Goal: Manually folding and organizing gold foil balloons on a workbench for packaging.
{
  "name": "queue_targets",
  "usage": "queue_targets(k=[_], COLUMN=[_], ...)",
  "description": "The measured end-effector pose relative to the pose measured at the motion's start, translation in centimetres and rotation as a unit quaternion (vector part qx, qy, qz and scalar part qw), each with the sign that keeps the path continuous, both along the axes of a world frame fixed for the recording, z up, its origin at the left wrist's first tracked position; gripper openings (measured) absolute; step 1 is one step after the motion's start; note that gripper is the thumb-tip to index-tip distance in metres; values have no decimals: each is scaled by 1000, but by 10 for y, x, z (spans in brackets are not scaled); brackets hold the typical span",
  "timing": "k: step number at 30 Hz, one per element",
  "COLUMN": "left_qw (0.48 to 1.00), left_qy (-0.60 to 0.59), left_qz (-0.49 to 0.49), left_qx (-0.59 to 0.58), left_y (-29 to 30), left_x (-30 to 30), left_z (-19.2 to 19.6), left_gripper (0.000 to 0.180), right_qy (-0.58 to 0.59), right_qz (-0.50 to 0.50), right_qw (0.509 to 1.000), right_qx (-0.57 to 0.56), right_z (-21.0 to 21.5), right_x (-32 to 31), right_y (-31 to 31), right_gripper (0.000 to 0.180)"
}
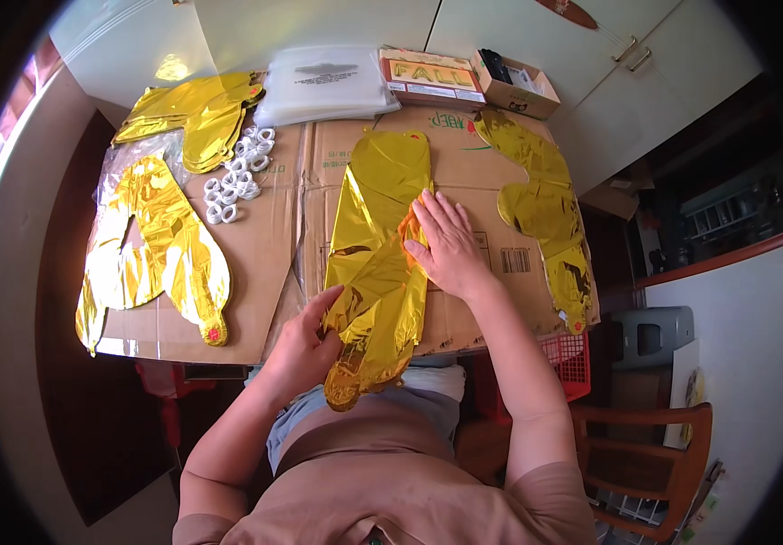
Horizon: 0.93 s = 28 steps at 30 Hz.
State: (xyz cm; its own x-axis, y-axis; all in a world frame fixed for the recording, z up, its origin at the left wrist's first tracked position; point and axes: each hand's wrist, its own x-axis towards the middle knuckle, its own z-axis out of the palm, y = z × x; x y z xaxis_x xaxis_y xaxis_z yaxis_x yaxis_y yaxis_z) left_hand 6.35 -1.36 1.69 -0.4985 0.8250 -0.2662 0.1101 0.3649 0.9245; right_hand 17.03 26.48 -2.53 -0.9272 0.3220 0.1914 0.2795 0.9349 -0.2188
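Observation:
A gold foil balloon (382,173), flat and uninflated, lies lengthwise before me on the cardboard. Its near end hangs over the table edge toward my lap. My left hand (300,354) is closed at the balloon's lower left edge, index finger and thumb at the foil; the other fingers are curled under and partly hidden. Flat on the balloon's right edge rests my right hand (450,250), fingers stretched out, thumb apart, holding nothing. The foil beside that palm shows an orange reflection and some creases.
More flat gold balloons lie around: one letter-shaped balloon (151,236) at left, a folded stack (214,136) behind it, a curvy one (541,200) at right. White ribbon rolls (248,163), clear plastic bags (323,86), an orange box (432,74) and an open carton (523,95) sit farther back.

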Motion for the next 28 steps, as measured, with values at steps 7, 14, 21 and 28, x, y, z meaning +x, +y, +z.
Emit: queue_targets(k=[7, 14, 21, 28], left_qw=[856, 752, 775, 788], left_qy=[513, 502, 457, 447], left_qz=[-63, -297, -322, -317], left_qx=[31, 307, 296, 280], left_y=[8, 88, 88, 87], left_x=[5, -9, -16, -15], left_z=[38, -16, -35, -38], left_gripper=[43, 35, 41, 52], right_qy=[9, 1, -17, -14], right_qz=[-1, 2, -5, -5], right_qw=[1000, 1000, 1000, 1000], right_qx=[14, 11, -1, 14], right_z=[-2, 2, 2, -6], right_x=[2, -1, -3, -18], right_y=[-1, -2, 5, 33], right_gripper=[68, 67, 67, 65])
